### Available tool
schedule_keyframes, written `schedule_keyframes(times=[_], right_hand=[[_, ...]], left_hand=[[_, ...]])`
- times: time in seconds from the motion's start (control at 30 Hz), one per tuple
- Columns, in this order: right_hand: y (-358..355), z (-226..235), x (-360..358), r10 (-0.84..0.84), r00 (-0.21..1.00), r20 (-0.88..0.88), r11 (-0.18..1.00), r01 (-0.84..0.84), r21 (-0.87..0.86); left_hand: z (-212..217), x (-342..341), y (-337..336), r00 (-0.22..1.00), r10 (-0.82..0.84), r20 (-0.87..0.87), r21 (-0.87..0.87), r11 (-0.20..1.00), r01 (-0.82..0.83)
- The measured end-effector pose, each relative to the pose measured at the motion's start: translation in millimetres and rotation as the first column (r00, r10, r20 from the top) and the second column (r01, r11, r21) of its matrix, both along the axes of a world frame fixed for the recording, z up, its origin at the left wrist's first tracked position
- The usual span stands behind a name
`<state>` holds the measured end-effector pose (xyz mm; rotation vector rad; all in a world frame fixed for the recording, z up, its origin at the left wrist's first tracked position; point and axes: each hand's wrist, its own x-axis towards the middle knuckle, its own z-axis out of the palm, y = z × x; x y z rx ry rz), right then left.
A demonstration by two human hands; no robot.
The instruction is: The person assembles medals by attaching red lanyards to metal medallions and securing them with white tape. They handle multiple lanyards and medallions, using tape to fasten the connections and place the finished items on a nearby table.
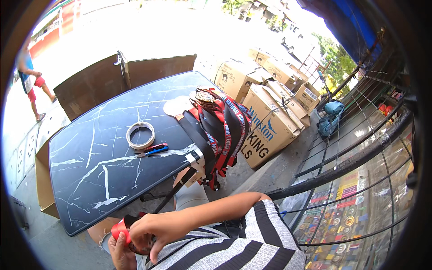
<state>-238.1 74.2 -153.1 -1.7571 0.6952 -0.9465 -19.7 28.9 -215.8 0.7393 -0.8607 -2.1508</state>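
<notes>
Low in front of my body, my left hand (120, 253) is closed around a red and black ribbon (120, 228) gathered in loops. My right hand (155, 229) bends over the same bundle with curled fingers; what its fingertips grip is hidden. On the dark marbled table (103, 175), several bronze-coloured medals (204, 96) are piled at the right edge. Their printed red and black ribbons (220, 135) hang down over that edge. A roll of tape (129, 136) lies mid-table, beside small blue and red thread snips (155, 149).
Cardboard boxes (274, 105) are stacked beyond the table's right side, and an opened brown carton (157, 69) stands behind it. To my right are a wire grid (333, 168) and a glass case (360, 220) of medals. A person (29, 74) walks at far left.
</notes>
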Motion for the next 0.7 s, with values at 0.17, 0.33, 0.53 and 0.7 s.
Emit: schedule_keyframes(times=[0.17,0.33,0.53,0.7], right_hand=[[7,-43,-4,-0.19,0.955,-0.228,0.97,0.219,0.108],[11,-112,-15,-0.187,0.92,-0.344,0.979,0.205,0.014],[-4,-256,-44,-0.195,0.616,-0.763,0.978,0.18,-0.105],[-23,-312,-62,0.024,0.228,-0.973,0.989,0.138,0.057]], left_hand=[[-24,-4,9,0.99,0.067,0.128,-0.031,0.997,-0.064],[-27,-11,6,0.967,0.153,0.205,-0.158,0.98,-0.122],[-10,-1,-2,0.945,0.251,0.208,-0.323,0.93,-0.176],[-7,2,-3,0.947,0.248,0.203,-0.375,0.913,-0.159]])
